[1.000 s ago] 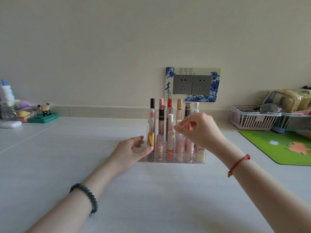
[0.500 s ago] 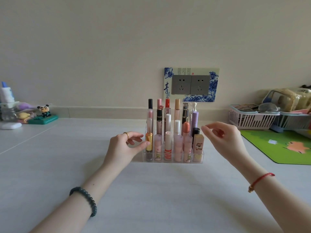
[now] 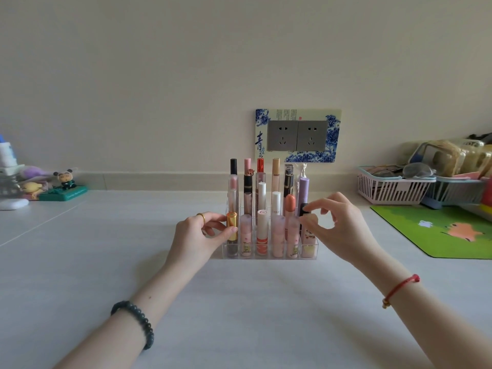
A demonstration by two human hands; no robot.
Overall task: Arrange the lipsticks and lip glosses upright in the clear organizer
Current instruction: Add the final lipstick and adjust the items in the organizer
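The clear organizer (image 3: pixel 269 255) stands mid-table, its stepped rows filled with several upright lipsticks and lip glosses. My left hand (image 3: pixel 198 235) is at its left end, thumb and forefinger pinching the gold lipstick (image 3: pixel 232 222) in the front-left slot. At the right end, my right hand (image 3: pixel 339 227) pinches the black-capped lipstick (image 3: pixel 303 209) in the second row with forefinger and thumb. Its thumb lies just above the cream lipstick (image 3: pixel 308 237) in the front-right slot. A purple tube (image 3: pixel 303 189) rises behind.
A green mat (image 3: pixel 439 230) lies at the right, with a pink basket (image 3: pixel 391 189) and a bag behind it. Small figurines (image 3: pixel 64 183) and bottles stand at the far left. A wall socket (image 3: pixel 296 135) is behind the organizer.
My right hand left the organizer's middle, drew back to the right, then came in again onto the black-capped lipstick. My left hand has stayed at the gold lipstick.
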